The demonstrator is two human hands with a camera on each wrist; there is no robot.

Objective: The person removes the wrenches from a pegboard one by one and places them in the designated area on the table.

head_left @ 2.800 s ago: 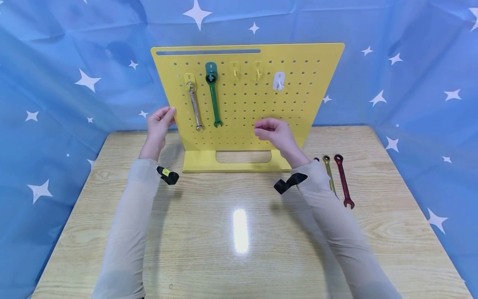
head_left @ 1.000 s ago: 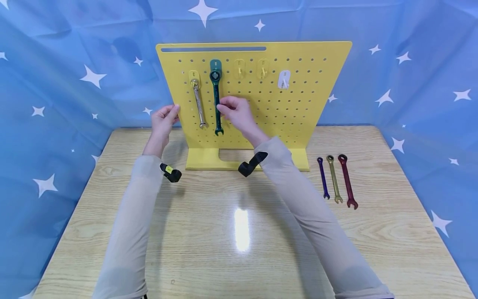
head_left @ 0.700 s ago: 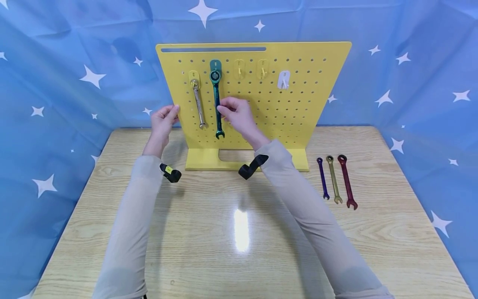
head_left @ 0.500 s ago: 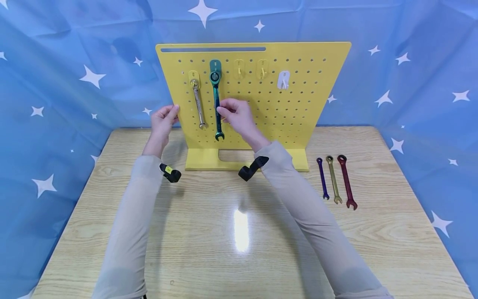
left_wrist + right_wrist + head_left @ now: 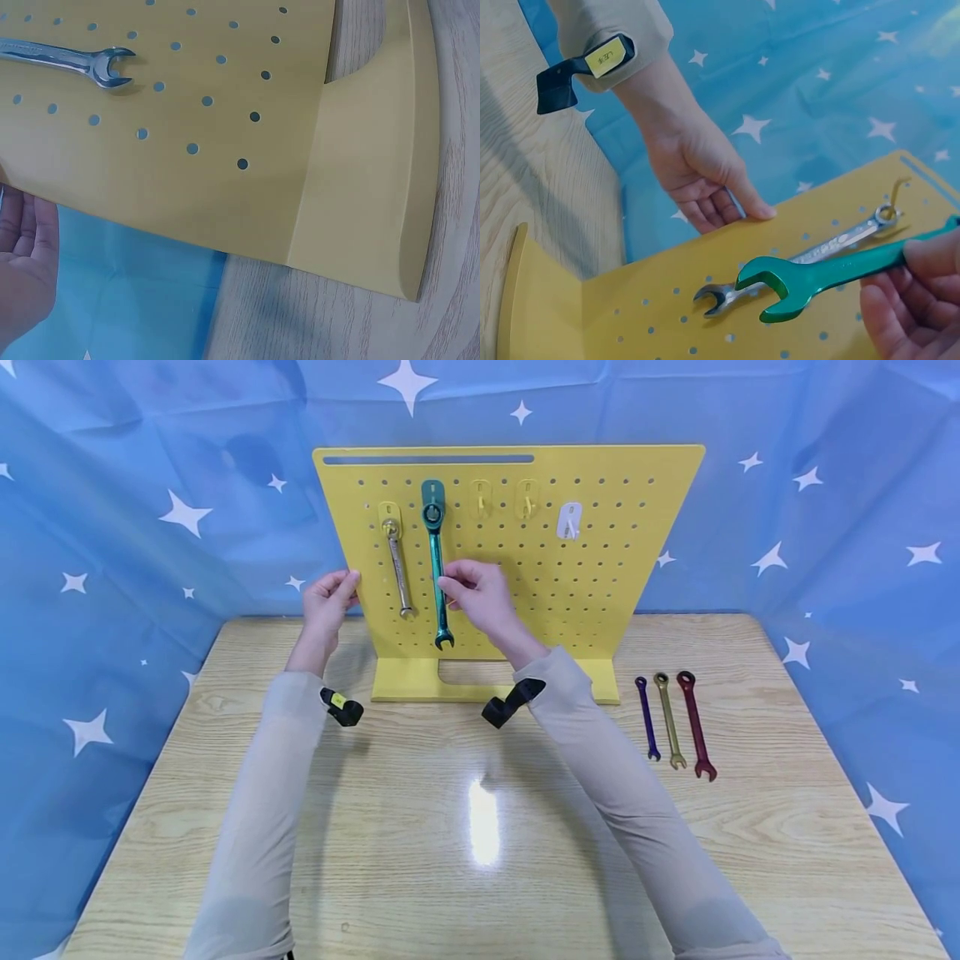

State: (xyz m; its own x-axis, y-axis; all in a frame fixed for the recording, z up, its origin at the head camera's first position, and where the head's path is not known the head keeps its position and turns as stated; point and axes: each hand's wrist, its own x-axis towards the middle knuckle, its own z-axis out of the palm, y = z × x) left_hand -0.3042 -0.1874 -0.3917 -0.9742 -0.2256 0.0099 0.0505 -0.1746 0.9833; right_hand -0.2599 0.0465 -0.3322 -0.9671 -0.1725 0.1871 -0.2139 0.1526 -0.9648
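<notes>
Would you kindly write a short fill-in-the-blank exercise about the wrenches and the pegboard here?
1. The right hand pinches the ____ wrench.
2. The left hand holds the ____ edge of the yellow pegboard.
3. ____ wrenches lie flat on the table.
4. Beside the held wrench hangs a ____ wrench.

Missing words: green; left; three; silver

A small yellow label (image 5: 605, 56) on the black wrist strap (image 5: 562, 79), upper left of the right wrist view, carries print too blurred to read.
</notes>
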